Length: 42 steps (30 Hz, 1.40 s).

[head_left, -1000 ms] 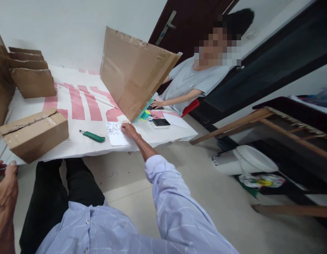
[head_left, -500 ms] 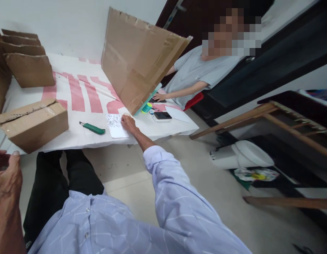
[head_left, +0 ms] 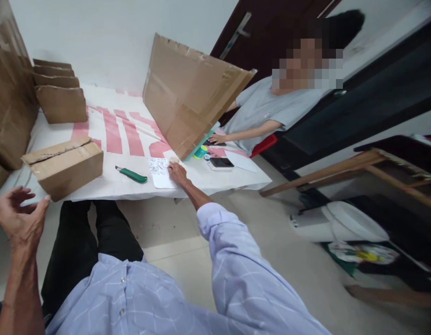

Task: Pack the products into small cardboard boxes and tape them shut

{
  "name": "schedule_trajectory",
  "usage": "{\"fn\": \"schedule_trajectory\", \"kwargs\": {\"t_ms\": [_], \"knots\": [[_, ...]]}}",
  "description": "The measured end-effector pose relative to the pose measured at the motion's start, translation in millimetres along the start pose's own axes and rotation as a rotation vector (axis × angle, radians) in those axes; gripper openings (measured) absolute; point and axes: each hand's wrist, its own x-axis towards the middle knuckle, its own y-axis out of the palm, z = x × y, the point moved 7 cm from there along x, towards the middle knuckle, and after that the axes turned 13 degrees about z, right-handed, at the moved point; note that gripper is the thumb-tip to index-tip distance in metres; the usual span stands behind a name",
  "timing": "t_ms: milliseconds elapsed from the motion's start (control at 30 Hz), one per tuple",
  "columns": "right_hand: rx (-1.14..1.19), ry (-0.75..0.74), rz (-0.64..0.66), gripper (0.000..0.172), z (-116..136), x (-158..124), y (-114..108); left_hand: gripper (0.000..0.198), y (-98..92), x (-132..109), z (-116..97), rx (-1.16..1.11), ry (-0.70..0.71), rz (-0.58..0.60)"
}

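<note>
My right hand rests at the right edge of a white card covered partly with small dark drawn marks. Its fingers are curled closed, and what they hold, if anything, is hidden. A small pale round thing lies just behind those fingers. To the card's left is a green utility knife with its dark tip pointing left. My left hand hangs in the air at the table's front edge, fingers apart and bent, nothing in it. Near it lies a closed cardboard box with a torn top seam.
A large cardboard panel stands across the white-covered table. Beyond it sits another person, a hand on the table near a phone and a green-yellow tub. Upright cardboard pieces and larger boxes stand left.
The view has shifted, so the table things appear further right and lower. My left hand has come more fully into view and nearer the box. My right hand stays by the card.
</note>
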Motion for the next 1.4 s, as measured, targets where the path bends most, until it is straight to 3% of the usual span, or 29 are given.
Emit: {"fn": "schedule_trajectory", "kwargs": {"t_ms": [200, 333, 467, 667, 767, 867, 1033, 1400], "knots": [[0.058, -0.02, -0.096, 0.042, 5.7, -21.0, -8.9, 0.09, 17.6, 25.6, 21.4, -0.095, -0.051, 0.316], [0.11, -0.133, -0.2, 0.041, 31.3, -35.2, -13.8, 0.095, 26.0, 36.2, 24.9, -0.138, -0.044, 0.439], [0.163, -0.367, -0.238, 0.032, 94.0, -47.7, -18.5, 0.098, 28.1, 50.2, 32.9, -0.179, -0.024, 0.448], [0.344, -0.966, -0.29, 0.026, 227.7, -101.2, -51.6, 0.101, 29.5, 69.7, 42.6, -0.143, -0.009, 0.506], [0.328, -1.1, -0.258, 0.032, 276.7, -116.8, -62.3, 0.106, 29.6, 78.4, 43.2, -0.147, -0.003, 0.556], [0.268, -1.139, -0.175, 0.041, 308.8, -115.4, -60.8, 0.107, 29.9, 85.1, 40.3, -0.132, 0.009, 0.592], [0.168, -1.142, -0.088, 0.042, 326.3, -109.0, -51.7, 0.095, 30.5, 81.0, 27.3, -0.114, 0.05, 0.646], [0.157, -1.17, -0.128, 0.052, 307.1, -141.4, -50.9, 0.073, 7.5, 33.4, 0.9, -0.018, 0.085, 0.681]]}}
